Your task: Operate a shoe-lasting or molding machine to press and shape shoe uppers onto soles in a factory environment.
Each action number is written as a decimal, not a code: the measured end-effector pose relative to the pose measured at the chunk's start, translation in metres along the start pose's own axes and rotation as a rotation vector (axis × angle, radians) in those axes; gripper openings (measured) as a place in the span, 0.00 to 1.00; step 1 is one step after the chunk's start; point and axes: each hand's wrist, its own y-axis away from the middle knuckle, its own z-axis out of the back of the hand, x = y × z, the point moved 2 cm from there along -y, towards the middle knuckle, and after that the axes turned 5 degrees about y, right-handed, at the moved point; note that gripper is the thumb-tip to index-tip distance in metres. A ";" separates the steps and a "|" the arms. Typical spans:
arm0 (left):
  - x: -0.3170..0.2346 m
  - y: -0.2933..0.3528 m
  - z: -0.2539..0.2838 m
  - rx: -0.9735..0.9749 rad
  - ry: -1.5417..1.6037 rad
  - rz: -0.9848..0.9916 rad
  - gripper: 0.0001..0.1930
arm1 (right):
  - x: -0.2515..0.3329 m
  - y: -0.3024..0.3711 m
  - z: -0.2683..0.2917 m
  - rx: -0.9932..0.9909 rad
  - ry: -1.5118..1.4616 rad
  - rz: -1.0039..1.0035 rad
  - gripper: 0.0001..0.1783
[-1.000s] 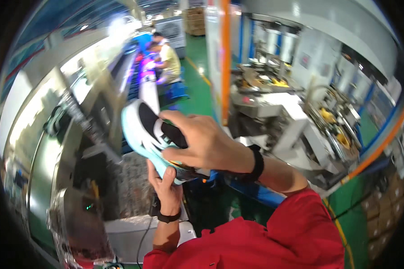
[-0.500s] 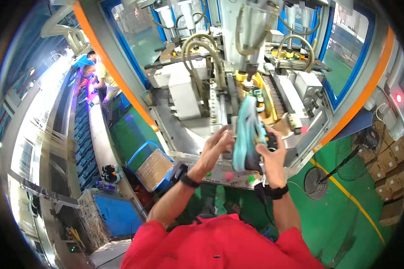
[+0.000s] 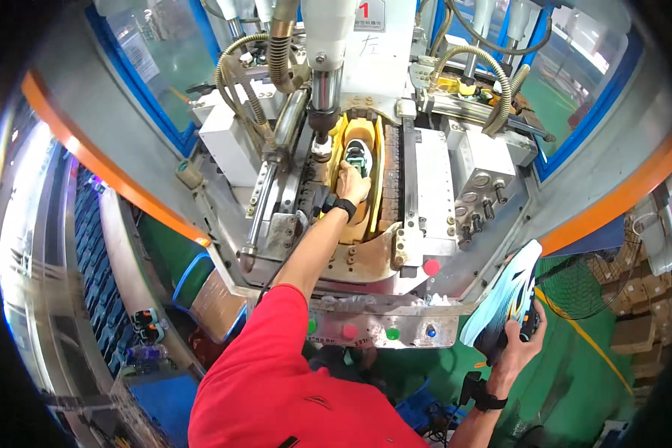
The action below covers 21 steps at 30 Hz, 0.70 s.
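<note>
Standing front and center, a metal machine [image 3: 434, 187] is fitted with a yellow-walled cradle [image 3: 379, 175]. Near its right front, a pale-blue shoe [image 3: 504, 295] is clasped by the right hand [image 3: 523, 347]; inside the cradle, a black-and-white shoe [image 3: 358, 147] is touched by the left hand [image 3: 353, 185], whose grip cannot be determined.

The right shoe [image 3: 502, 299] has a smooth, matt, rubber-like sole, while the yellow liner [image 3: 381, 172] in the machine looks like smooth plastic. Left of it, the rod [image 3: 325, 93] is polished, glossy metal and the hose [image 3: 280, 56] ribbed, duller metal; the white box [image 3: 485, 166] at right has a smooth painted finish. The shirt [image 3: 313, 388] is soft matt cloth, the floor [image 3: 556, 351] smooth, the cartons [image 3: 633, 336] matt cardboard, the stool top [image 3: 218, 299] wood-like.
</note>
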 end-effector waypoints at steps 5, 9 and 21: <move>-0.002 -0.002 0.025 -0.041 0.164 0.128 0.24 | 0.012 -0.041 -0.040 0.050 0.189 0.196 0.29; 0.023 0.048 0.099 0.341 1.107 0.313 0.11 | 0.046 -0.116 -0.146 0.307 0.233 0.285 0.26; 0.099 0.336 0.324 0.019 1.291 0.406 0.27 | -0.031 -0.097 -0.496 0.605 1.029 0.456 0.24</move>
